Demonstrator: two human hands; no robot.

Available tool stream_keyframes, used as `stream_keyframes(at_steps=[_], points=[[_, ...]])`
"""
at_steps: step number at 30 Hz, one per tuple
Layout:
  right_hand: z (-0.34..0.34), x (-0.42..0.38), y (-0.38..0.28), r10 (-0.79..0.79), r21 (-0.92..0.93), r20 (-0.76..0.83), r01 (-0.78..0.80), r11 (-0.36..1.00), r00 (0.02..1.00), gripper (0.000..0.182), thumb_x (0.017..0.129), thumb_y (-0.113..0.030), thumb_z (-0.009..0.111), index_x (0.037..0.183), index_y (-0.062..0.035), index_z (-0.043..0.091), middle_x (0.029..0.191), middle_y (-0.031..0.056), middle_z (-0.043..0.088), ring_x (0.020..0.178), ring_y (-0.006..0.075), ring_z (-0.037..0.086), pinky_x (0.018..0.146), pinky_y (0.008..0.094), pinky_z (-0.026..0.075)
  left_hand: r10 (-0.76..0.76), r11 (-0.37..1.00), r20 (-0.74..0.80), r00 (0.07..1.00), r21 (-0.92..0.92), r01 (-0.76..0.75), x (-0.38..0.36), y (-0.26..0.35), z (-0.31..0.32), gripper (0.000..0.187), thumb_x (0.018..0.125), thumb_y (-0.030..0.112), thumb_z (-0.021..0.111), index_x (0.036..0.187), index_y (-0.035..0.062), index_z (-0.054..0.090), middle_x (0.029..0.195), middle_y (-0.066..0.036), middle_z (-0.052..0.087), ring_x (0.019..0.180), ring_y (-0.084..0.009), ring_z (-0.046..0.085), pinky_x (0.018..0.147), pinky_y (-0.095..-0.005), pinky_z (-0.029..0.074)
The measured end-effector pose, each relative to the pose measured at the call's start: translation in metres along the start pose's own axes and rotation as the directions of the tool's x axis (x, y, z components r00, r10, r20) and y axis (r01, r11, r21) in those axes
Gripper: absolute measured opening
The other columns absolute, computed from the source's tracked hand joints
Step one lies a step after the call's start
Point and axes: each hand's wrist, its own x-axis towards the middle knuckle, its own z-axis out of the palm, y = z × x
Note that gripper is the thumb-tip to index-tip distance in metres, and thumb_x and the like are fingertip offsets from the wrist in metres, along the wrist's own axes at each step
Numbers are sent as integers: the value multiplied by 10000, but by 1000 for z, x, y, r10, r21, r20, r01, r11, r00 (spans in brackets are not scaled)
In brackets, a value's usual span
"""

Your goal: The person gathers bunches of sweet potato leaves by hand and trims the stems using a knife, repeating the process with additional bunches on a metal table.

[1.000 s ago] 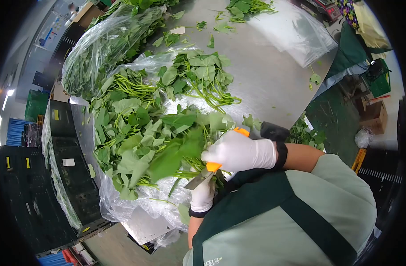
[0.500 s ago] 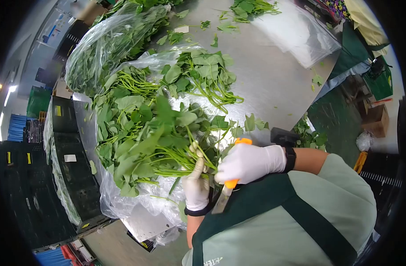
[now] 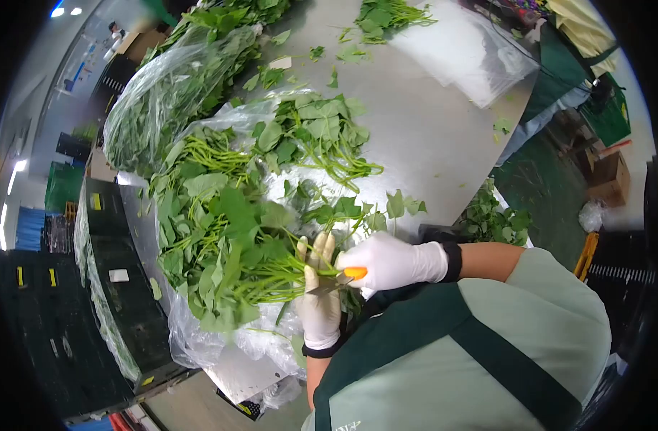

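Leafy greens with long stems point(image 3: 261, 276) lie across the palm of my left hand point(image 3: 320, 305), which wears a whitish glove; its fingers point up around the stem ends. My gloved right hand point(image 3: 397, 262) is closed on an orange-handled knife point(image 3: 355, 273). The knife's metal blade points left and lies over my left palm at the cut ends of the stems. Beneath and beyond the bunch, more greens point(image 3: 207, 172) are piled on clear plastic. A smaller bunch point(image 3: 325, 133) rests just above the hands.
A plastic-wrapped heap of greens point(image 3: 171, 93) is at the upper left of the metal table point(image 3: 415, 136). Clear plastic bags point(image 3: 469, 54) and another bunch point(image 3: 386, 18) lie at the far side. Dark crates point(image 3: 121, 287) stand left. Greens in a container point(image 3: 494, 215) are at the right.
The knife has turned from pointing down toward my body to pointing left, its blade now at the stems. My left fingers have loosened and straightened, and the view has shifted slightly.
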Motion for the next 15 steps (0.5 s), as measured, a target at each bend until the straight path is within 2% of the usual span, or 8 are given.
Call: stream_keyframes(at_steps=[3,4,5,8,9,10,12,15], points=[[7,-3,2,52,70,87,-58,996,995,165,754,-226,665,817,-92,592,653,107,573,612,320,592,539,397,462,-40,985,115,993,-160,58,0,3,-4,480,983,251,436,1400,55,300,1245,-113,527,1198,-253,471,1076,-459,309],[2,-2,2,34,88,75,-41,995,997,175,774,-247,661,820,-92,596,650,107,574,606,317,591,539,394,463,60,992,16,998,-108,-58,0,0,0,484,978,245,452,1389,40,302,995,-45,569,1011,-200,537,1047,-445,350],[-2,-1,2,17,107,63,-23,994,998,188,793,-268,657,824,-92,601,646,106,575,600,315,589,539,391,464,143,988,-144,979,-36,-150,-3,0,8,442,977,219,464,1343,11,330,862,-32,519,897,-173,526,988,-414,396],[-31,9,22,59,-87,-55,-64,994,997,282,839,-367,628,830,-86,611,648,109,584,577,317,589,534,393,466,495,854,-217,841,299,-426,0,7,7,338,963,176,500,1244,20,394,839,-17,500,789,-134,501,873,-372,426],[-39,14,38,165,-163,-106,-180,970,981,326,826,-433,597,796,-108,611,676,128,609,623,333,610,552,412,475,578,793,-215,787,377,-479,2,10,6,317,964,169,502,1225,21,403,830,-16,494,754,-124,478,833,-348,425],[-55,20,41,213,-281,-165,-253,926,963,273,823,-386,597,819,-114,618,710,119,620,632,327,617,558,418,479,604,779,-261,753,395,-487,5,11,7,289,967,154,493,1211,18,416,776,-4,457,701,-108,415,776,-318,403],[-62,26,83,221,-426,-373,-378,822,901,159,783,-273,610,821,-120,614,742,116,626,718,309,637,625,429,502,531,829,-260,807,359,-429,5,15,0,273,968,151,490,1198,18,426,746,4,426,690,-105,389,758,-309,390],[-67,28,124,357,-530,-327,-483,697,875,127,765,-232,611,808,-113,610,751,132,623,760,308,637,665,421,508,291,955,-375,880,161,-247,4,9,-14,212,980,171,468,1144,38,458,661,36,307,621,-86,304,700,-270,351]])
